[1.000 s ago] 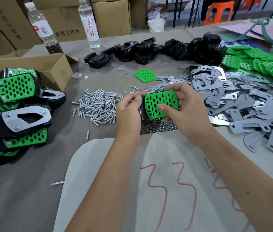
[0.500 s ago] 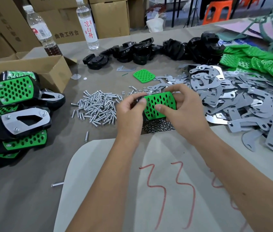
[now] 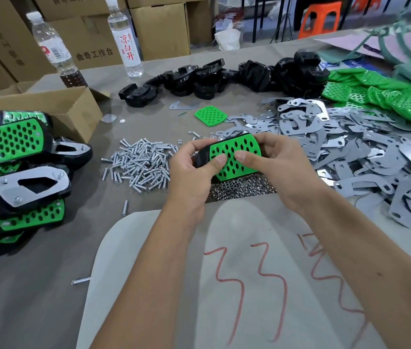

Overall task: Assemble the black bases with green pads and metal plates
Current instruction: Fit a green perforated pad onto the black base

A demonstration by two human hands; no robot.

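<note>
Green pad seated on black base.
The part is gripped by curled fingers of left hand and right hand, thumbs pressed on the pad.

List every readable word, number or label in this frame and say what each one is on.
"凉白开", red characters running down the label of the clear water bottle.
"曲奇工作台", printed on the cardboard box behind the bottles.
"33", hand-drawn in red on the pale sheet under the arms; the red marks right of it are unclear.
Label on the second bottle: too blurred to read.
Print on the far-left boxes: blurred.
</note>
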